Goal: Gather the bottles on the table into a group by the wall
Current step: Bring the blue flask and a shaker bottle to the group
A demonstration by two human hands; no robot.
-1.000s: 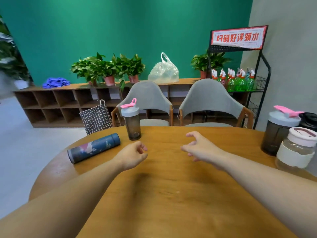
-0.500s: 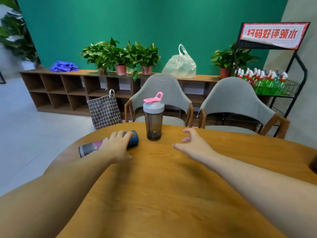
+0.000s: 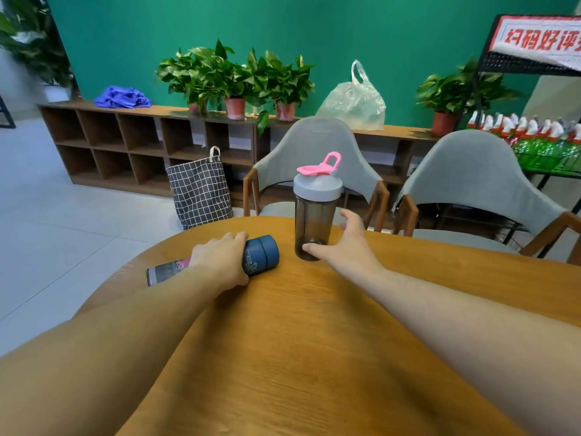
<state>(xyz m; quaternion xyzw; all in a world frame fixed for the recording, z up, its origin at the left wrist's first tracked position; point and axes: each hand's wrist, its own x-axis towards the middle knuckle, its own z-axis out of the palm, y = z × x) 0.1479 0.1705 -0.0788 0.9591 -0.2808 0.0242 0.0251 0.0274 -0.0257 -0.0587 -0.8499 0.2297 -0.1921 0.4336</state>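
A dark blue flask (image 3: 261, 254) with a patterned body lies on its side near the far left edge of the round wooden table (image 3: 298, 347). My left hand (image 3: 220, 259) is wrapped over its middle. Just to its right a smoky grey shaker bottle (image 3: 316, 215) with a white lid and pink flip cap stands upright. My right hand (image 3: 345, 247) curls around its lower part, thumb against the front of the base, fingers spread behind its right side with a small gap. No other bottles on the table are in view.
Two grey chairs (image 3: 317, 143) (image 3: 471, 171) stand behind the table's far edge. A checked bag (image 3: 199, 193) sits on the floor to the left. A low shelf (image 3: 125, 143) with potted plants lines the green wall; a rack of green bottles (image 3: 547, 149) is at right.
My view turned left, so the bottles at the right have left the frame. My left hand closed over the blue flask. My right hand reached forward to the shaker bottle's base.
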